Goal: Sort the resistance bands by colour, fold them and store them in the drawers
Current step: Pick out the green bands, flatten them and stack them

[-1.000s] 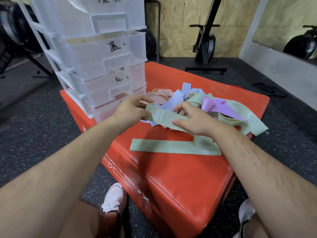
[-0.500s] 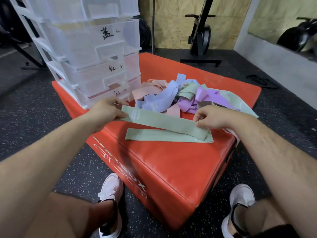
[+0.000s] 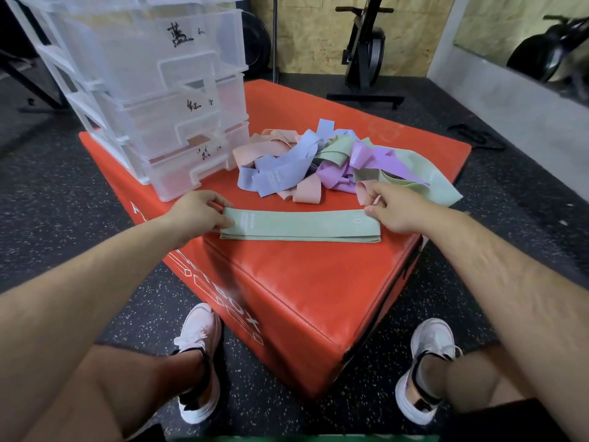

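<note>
Two light green resistance bands (image 3: 299,225) lie stacked flat on the red padded box (image 3: 296,282), one on top of the other. My left hand (image 3: 199,210) pinches the top band's left end. At the right end my right hand (image 3: 390,207) holds the same band against the lower one. Behind them sits a tangled pile of bands (image 3: 322,164) in pink, blue, purple and green. A clear plastic drawer tower (image 3: 153,87) stands on the box's back left, its drawers shut, with handwritten labels.
The box stands on black speckled rubber floor (image 3: 63,202). My two white shoes (image 3: 199,358) are on the floor in front of it. An exercise machine (image 3: 363,55) stands against the wooden back wall, and a grey wall runs along the right.
My hands pulled a green band out of the pile, stretched it flat and lowered it onto the green band lying on the box. The view tilted down.
</note>
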A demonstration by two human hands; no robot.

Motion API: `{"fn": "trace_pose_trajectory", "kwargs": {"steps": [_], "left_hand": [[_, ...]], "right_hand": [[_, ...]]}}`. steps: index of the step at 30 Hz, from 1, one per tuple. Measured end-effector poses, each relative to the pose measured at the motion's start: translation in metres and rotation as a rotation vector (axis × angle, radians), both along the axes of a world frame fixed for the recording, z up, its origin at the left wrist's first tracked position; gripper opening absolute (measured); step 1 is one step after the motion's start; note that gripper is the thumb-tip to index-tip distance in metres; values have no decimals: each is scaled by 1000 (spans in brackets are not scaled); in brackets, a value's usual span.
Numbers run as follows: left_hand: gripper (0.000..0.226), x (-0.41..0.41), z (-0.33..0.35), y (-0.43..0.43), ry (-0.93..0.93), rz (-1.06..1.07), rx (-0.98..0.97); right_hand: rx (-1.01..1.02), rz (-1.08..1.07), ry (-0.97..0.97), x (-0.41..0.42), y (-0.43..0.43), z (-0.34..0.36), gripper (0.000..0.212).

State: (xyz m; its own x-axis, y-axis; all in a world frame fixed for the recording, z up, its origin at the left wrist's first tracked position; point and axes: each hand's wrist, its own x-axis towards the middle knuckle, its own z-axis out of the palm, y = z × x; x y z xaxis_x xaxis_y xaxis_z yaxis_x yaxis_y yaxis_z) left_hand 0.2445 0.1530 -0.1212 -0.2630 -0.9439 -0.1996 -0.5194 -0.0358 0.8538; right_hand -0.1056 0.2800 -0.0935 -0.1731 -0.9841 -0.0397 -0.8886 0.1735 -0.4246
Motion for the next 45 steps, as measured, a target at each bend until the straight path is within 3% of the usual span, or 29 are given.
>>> {"fn": "trace_pose_trajectory", "kwargs": {"steps": [9,15,21,30,33,36,42,45], "left_hand": [[25,-8,-6,6,-264,-58,-203],[34,-4,-10,4,-291,-101,-268],[6,2,-18,-2,-453,-184,-409],[6,-23,-1,1,-674,-294,-523],[8,-61,13,3,-614,-328,-601],[17,-107,23,11,-507,-357,-681],[13,-193,28,35,-383,-557,-628],[12,-223,26,48,-375,-631,-600]], "right_hand": [[62,-115,136,-4,-1,-27,10],[42,-80,103,-3,2,-25,5],[35,-44,78,-1,10,-26,6],[12,-24,122,4,15,-11,7],[-54,-53,114,-4,13,5,4],[-82,-94,118,-23,14,13,19],[-18,-139,209,-52,19,7,20],[72,-126,230,-58,18,0,31]]}}
